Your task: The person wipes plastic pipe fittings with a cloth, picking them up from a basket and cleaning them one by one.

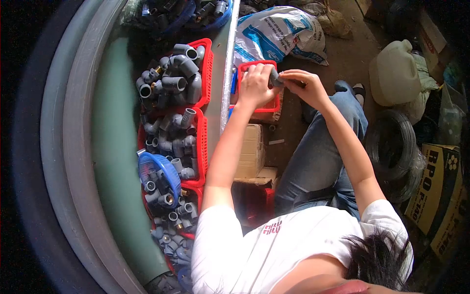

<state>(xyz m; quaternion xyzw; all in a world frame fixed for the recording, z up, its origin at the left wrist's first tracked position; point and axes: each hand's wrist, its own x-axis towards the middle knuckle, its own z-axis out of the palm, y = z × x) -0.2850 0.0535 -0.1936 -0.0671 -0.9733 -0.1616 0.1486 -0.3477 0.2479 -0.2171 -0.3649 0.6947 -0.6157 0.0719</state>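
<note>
My left hand (255, 88) is closed around a short grey plastic pipe fitting (275, 78), holding it over a red basket (271, 107). At the fitting's right end, the fingertips of my right hand (306, 87) are pinched together against it. Whether a smaller piece sits between those fingertips is too small to see. Part of the red basket is hidden behind my left hand and wrist.
To the left stand red baskets (207, 73) of grey pipe fittings, with a blue basket (172, 171) among them. A cardboard box (250, 149) is beside my knee. A white sack (279, 34), plastic jug (395, 73) and wire coil (409, 142) lie around.
</note>
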